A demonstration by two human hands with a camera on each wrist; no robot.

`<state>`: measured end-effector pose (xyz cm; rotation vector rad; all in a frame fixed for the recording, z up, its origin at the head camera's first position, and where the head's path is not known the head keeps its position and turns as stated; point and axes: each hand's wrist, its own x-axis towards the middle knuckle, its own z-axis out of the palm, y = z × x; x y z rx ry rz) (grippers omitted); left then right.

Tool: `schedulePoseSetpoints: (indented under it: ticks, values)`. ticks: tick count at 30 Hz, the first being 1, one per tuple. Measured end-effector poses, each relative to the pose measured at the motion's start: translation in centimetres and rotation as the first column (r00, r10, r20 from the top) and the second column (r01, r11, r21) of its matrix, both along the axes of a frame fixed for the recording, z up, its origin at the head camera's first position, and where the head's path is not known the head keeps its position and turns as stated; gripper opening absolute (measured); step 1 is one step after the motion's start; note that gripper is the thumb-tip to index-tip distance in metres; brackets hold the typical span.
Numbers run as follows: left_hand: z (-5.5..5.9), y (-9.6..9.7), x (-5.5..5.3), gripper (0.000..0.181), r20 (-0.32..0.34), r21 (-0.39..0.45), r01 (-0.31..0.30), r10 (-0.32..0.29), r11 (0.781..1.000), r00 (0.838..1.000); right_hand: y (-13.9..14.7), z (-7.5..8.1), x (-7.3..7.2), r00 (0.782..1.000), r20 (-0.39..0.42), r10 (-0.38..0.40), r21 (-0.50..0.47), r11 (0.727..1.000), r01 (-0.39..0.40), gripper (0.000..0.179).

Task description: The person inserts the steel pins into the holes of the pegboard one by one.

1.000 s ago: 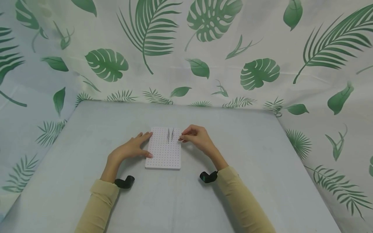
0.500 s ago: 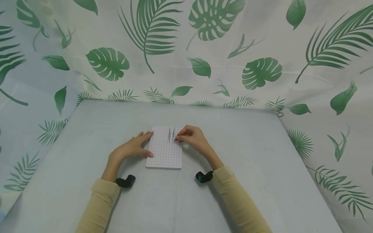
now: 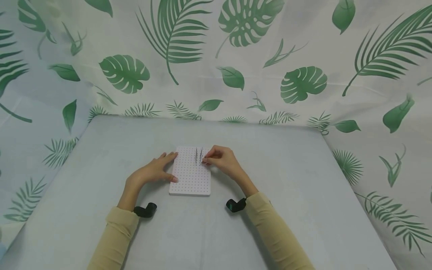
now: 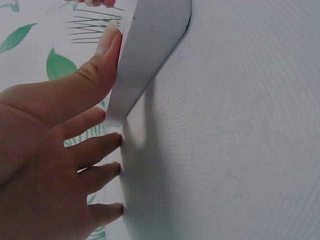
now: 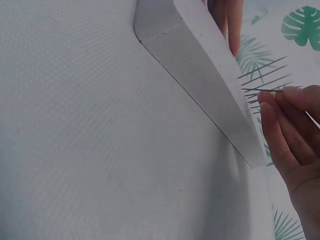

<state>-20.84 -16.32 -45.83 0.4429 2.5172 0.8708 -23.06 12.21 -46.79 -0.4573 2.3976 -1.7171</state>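
A white board dotted with rows of small holes lies flat on the table. Several thin dark needle-like pins stand upright in two rows on its far right part. My left hand is spread at the board's left side, its thumb over the near left edge and index fingertip at the far left corner. Its other fingertips touch the table beside the board in the left wrist view. Between thumb and fingertips, my right hand pinches one thin dark pin, whose tip meets the board's top close to the standing pins.
A pale grey cloth covers the table. White fabric with green leaf prints hangs behind it and along both sides. Black wrist cameras are strapped to both forearms.
My right hand has moved left from the board's right edge to the pin rows, and over the last half second it stays there. My left hand keeps its place on the board.
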Motion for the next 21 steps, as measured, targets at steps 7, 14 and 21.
schedulePoseSetpoints:
  ticks: [7,14,21]
  values:
    - [0.01,0.11,0.11,0.099,-0.003,-0.002,-0.005,0.005,1.0,1.0,-0.26,0.12,0.17,0.998,-0.056,0.006,0.045,0.999,-0.003,0.009]
    - [0.14,0.11,0.22,0.1,-0.008,0.005,-0.001,0.001,1.0,1.0,-0.67,0.04,0.52,0.996,-0.087,-0.006,0.115,0.993,0.016,0.009]
    - [0.33,-0.1,0.36,0.1,-0.006,0.003,0.006,-0.006,1.0,1.0,-0.99,-0.02,0.69,0.996,-0.085,-0.013,0.144,0.989,0.025,0.009]
